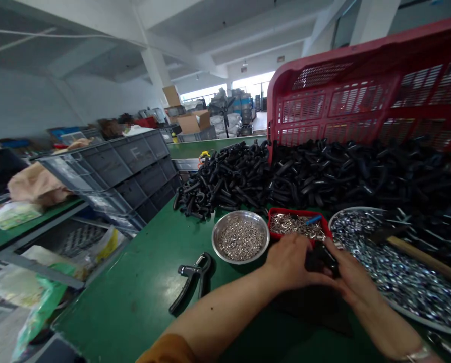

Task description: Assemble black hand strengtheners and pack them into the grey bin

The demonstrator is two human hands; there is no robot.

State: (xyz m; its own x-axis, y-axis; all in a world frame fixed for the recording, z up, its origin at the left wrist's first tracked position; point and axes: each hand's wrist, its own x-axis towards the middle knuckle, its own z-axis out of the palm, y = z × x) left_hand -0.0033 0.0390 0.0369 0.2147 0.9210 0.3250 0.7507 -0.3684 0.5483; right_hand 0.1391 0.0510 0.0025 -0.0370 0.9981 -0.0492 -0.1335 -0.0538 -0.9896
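My left hand reaches in from the lower left, its fingers bent at the near edge of a red tray of small metal pins. Close beside it, my right hand is wrapped round a dark black part, which lies between both hands. Whether the left fingers also grip that part is hard to make out. Left of the hands stands a metal bowl of small silver pieces. A black hand-grip assembly lies on the green table.
Black curved handles are heaped behind the bowls, below a tilted red crate. At right, a large tray of shiny metal parts holds a wooden-handled hammer. Grey crates stand at left.
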